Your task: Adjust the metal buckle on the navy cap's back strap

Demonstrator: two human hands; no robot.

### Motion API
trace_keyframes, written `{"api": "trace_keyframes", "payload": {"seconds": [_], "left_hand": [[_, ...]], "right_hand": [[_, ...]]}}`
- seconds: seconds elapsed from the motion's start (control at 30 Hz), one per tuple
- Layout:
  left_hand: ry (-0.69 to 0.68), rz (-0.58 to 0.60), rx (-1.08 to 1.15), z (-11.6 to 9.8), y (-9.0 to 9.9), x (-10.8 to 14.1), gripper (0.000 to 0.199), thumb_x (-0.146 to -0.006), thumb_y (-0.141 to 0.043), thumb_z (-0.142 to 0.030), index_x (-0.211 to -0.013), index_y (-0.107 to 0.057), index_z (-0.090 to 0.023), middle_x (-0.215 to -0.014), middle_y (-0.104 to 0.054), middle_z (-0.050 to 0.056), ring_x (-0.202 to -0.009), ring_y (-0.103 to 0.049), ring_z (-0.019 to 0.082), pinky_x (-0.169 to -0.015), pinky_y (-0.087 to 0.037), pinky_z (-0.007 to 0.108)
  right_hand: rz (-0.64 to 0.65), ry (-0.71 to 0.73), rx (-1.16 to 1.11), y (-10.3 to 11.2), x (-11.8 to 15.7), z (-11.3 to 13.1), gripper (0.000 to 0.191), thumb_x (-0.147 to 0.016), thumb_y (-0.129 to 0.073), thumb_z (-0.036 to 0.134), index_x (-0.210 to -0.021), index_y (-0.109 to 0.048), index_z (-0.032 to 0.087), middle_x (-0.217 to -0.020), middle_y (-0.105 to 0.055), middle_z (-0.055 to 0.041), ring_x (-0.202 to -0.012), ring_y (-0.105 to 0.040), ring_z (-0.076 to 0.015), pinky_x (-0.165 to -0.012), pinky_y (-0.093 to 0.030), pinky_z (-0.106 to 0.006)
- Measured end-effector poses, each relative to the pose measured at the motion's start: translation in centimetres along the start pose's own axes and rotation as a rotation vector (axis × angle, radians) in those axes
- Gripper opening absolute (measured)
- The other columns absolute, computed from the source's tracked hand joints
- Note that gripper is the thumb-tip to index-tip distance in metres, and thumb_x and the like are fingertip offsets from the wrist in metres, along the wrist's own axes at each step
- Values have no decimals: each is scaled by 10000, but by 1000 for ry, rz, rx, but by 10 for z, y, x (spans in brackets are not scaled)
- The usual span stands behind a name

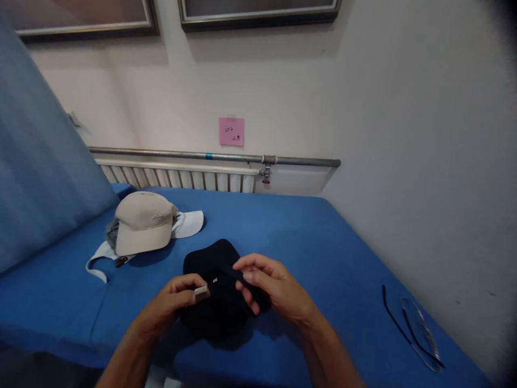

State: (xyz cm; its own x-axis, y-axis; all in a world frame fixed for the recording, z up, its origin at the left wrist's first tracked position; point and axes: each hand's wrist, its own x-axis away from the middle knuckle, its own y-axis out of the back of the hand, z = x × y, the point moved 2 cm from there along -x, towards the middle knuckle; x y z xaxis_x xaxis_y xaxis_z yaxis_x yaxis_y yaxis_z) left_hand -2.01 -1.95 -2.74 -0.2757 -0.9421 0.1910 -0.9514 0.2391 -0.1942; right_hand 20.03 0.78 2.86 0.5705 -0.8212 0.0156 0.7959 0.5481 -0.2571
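Note:
A dark navy cap (212,258) lies on the blue-covered table in front of me, its brim pointing away. My right hand (274,283) pinches the cap's dark strap (234,274) between thumb and fingers, at the cap's right side. At the left side, my left hand (177,296) is closed with a small pale rectangular piece (201,292) between thumb and forefinger. It looks like a buckle, but its kind is not certain. A tiny white spot, perhaps a label (215,280), shows on the cap between my hands. The cap's near part is too dark to make out.
A beige cap (143,215) rests on a white cap (189,223) at the back left. Eyeglasses (420,334) lie near the right edge of the blue sheet (274,221). Behind are a radiator (194,180) and a pipe (169,154); a blue curtain (44,151) hangs left.

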Motion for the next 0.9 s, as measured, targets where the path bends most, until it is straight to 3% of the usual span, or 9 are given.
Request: {"api": "trace_keyframes", "payload": {"seconds": [0.2,0.37,0.57,0.9], "left_hand": [[-72,-52,24,2,5,-2,302,-621,-815,-418,-692,-701,-146,-608,-518,-16,-569,-375,92,-534,-266,200],[-79,-74,22,3,5,-1,288,-618,-817,-413,-663,-700,-154,-620,-550,0,-588,-412,109,-559,-308,214],[-82,-78,11,4,7,-1,270,-635,-806,-399,-646,-697,-152,-640,-567,10,-609,-440,124,-572,-340,228],[-34,-52,57,9,6,0,293,-627,-840,-392,-666,-697,-140,-644,-560,-6,-590,-433,98,-556,-309,208]], "right_hand": [[27,-29,76,-11,0,-4,222,-798,-636,297,-985,-609,181,-672,-595,37,-429,-365,-31,-408,-243,-183],[95,-58,133,-21,-2,-12,361,-845,-562,244,-1203,-543,201,-752,-650,15,-448,-357,-42,-445,-250,-201],[63,-70,271,-23,-5,-17,121,-890,-533,284,-932,-580,181,-683,-608,27,-482,-365,-58,-476,-275,-205],[92,-75,406,-29,-9,-23,145,-895,-514,225,-763,-558,183,-670,-573,22,-535,-415,-74,-513,-310,-207]]}}
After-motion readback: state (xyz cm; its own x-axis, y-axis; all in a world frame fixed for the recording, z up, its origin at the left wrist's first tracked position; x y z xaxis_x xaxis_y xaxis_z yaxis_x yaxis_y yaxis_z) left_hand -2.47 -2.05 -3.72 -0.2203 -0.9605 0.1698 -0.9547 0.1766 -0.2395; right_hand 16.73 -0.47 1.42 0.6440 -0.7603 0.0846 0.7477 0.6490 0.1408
